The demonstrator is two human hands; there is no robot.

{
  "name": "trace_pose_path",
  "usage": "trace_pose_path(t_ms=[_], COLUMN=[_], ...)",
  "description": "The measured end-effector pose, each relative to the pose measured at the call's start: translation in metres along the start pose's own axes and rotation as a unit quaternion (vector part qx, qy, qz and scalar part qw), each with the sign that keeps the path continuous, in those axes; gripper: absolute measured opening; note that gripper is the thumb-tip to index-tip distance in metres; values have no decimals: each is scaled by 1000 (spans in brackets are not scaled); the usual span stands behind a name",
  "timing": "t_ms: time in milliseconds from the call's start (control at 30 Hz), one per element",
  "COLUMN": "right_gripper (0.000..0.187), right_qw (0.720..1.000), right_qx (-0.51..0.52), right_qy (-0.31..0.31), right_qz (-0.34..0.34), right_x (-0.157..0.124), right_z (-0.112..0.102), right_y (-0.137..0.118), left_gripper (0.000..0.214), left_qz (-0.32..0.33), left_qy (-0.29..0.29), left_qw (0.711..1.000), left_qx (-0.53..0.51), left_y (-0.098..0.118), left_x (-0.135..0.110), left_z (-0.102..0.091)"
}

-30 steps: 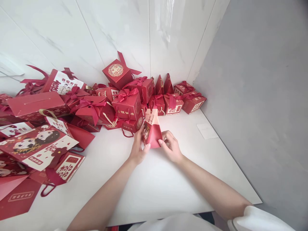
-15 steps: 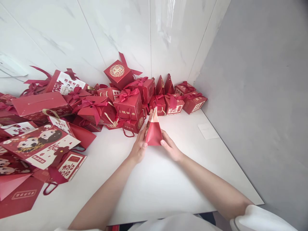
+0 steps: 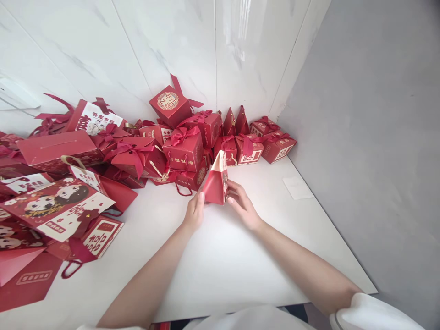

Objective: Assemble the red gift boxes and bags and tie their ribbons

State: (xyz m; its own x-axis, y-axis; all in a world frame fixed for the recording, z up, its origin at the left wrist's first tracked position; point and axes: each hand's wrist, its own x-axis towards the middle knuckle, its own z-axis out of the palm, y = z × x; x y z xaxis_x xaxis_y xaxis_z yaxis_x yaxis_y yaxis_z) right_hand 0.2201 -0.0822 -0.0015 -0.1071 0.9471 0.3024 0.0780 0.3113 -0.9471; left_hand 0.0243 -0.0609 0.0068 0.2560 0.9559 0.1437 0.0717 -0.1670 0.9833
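A small red paper box [image 3: 216, 182] with a pointed top and a pale printed band stands on the white table [image 3: 213, 261] in front of me. My left hand [image 3: 193, 214] touches its lower left corner with the fingertips, fingers curled. My right hand [image 3: 242, 205] grips its right side, thumb and fingers closed on the paper. Both hands keep the box tilted slightly left.
Several red gift boxes with ribbons [image 3: 184, 144] are heaped against the marble wall behind. Flat red cartons and bags with cartoon prints [image 3: 57, 206] lie at the left. A grey wall [image 3: 371, 137] borders the table on the right. A pale patch [image 3: 297, 187] marks the table.
The red box has turned in my hands and moved slightly away from me; its top now leans left. My left hand has slid down to its lower corner.
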Motion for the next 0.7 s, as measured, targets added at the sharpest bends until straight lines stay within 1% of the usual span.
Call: trace_pose_path(t_ms=[33, 67, 100, 133, 167, 233, 267, 300, 367, 400, 467, 567, 633, 700], right_gripper=[53, 53, 52, 50, 47, 40, 38, 38, 48, 54, 62, 58, 56, 57], right_qw=[999, 996, 993, 989, 987, 986, 985, 984, 983, 983, 989, 992, 990, 990], right_qx=[-26, -48, -64, -73, -77, -80, -80, -76, -61, -48, -15, 22, 26, 25], right_qy=[37, 73, 104, 125, 138, 147, 152, 160, 175, 174, 137, 61, 52, 62], right_qz=[-6, -10, -11, -11, -10, -9, -7, -5, 3, 12, 45, 109, 125, 125], right_x=[1, 1, 1, 2, 2, 2, 1, 1, 1, 1, 0, 0, 0, 0], right_z=[1, 1, 1, 1, 1, 0, -1, -1, -1, -1, 0, 0, 0, 0], right_y=[2, 3, 4, 5, 5, 4, 4, 2, 0, -2, -3, -2, 0, 2], left_gripper=[60, 58, 59, 63, 70, 86, 89, 87, 74, 67, 59, 55, 55, 55], left_qz=[-7, 3, 25, 53, 74, 86, 74, 50, -18, -49, -84, -82, -81, -82], left_qy=[29, 52, 61, 54, 35, -5, -11, -6, 12, 16, 10, -8, -21, -31], left_qw=[999, 998, 998, 997, 996, 996, 996, 997, 993, 988, 977, 969, 968, 969], left_qx=[-16, -22, -23, -23, -22, -35, -47, -64, -115, -145, -197, -234, -236, -233], left_y=[1, 3, 5, 6, 8, 10, 11, 11, 9, 9, 7, 6, 6, 6], left_x=[0, 0, -1, -1, -2, -3, -3, -2, -1, 0, 1, 2, 3, 3], left_z=[1, 3, 4, 6, 8, 10, 11, 11, 9, 8, 6, 4, 4, 4])
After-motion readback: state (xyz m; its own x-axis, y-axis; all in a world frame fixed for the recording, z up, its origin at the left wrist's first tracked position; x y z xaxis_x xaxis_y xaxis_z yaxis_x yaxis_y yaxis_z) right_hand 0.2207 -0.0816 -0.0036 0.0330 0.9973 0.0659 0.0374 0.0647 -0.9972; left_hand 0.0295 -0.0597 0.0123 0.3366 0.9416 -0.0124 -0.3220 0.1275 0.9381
